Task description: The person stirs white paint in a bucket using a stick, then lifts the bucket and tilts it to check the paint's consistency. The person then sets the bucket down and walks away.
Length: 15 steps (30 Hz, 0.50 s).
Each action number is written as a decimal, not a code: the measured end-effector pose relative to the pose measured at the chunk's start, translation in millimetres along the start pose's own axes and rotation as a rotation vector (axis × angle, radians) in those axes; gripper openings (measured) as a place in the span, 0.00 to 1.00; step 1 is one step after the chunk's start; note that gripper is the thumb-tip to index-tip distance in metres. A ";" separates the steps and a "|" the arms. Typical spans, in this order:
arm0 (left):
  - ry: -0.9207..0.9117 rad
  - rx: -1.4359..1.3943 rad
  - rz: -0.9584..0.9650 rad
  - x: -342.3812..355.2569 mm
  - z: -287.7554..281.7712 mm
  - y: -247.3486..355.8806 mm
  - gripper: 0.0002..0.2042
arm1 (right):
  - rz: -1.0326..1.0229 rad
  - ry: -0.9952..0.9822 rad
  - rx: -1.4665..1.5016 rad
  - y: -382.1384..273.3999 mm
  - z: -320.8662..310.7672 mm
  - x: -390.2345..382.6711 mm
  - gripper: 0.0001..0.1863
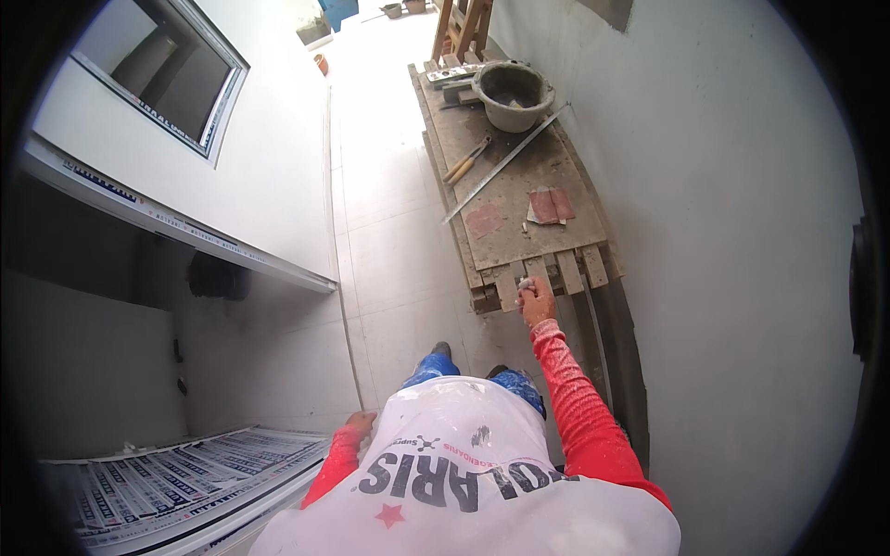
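Observation:
My right hand [536, 303] is stretched forward at the near end of a low wooden workbench [505, 204]. Its fingers are closed, with something small and whitish at the fingertips that I cannot make out. On the bench top beyond it lie reddish sheets of sandpaper [551, 206], one folded over another, with a faded red patch [484, 221] to their left. My left hand [360, 423] hangs low beside my body, its fingers too small and turned away to read. A red sleeve covers each arm.
Farther along the bench are pincers with yellowish handles [464, 165], a long metal straightedge [505, 167] and a grey bucket [513, 97]. A wooden stand [464, 26] rises behind. A white wall [714, 204] borders the right; a window [171, 69] and a doorway are left.

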<state>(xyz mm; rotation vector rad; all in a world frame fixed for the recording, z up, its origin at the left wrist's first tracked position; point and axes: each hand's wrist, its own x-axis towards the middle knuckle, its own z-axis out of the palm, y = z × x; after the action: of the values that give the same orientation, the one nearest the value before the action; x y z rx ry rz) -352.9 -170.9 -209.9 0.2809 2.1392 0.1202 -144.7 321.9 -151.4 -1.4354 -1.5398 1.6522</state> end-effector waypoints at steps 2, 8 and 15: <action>0.081 -0.136 0.007 25.2 -36.7 12.9 0.25 | -0.004 -0.250 0.287 -58.3 17.7 -50.4 0.11; 0.194 -0.349 0.278 115.3 -89.1 96.3 0.25 | -0.435 -1.229 0.754 -257.4 11.8 -199.7 0.42; 0.113 -0.082 0.411 150.5 -70.9 143.7 0.27 | -0.580 -1.686 1.061 -345.6 34.7 -276.9 0.51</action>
<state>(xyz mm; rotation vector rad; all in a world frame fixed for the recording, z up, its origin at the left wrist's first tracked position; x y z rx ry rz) -469.7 7.0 -265.1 0.6762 2.1547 0.4691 -185.1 160.4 260.4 1.1574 -0.9081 2.5471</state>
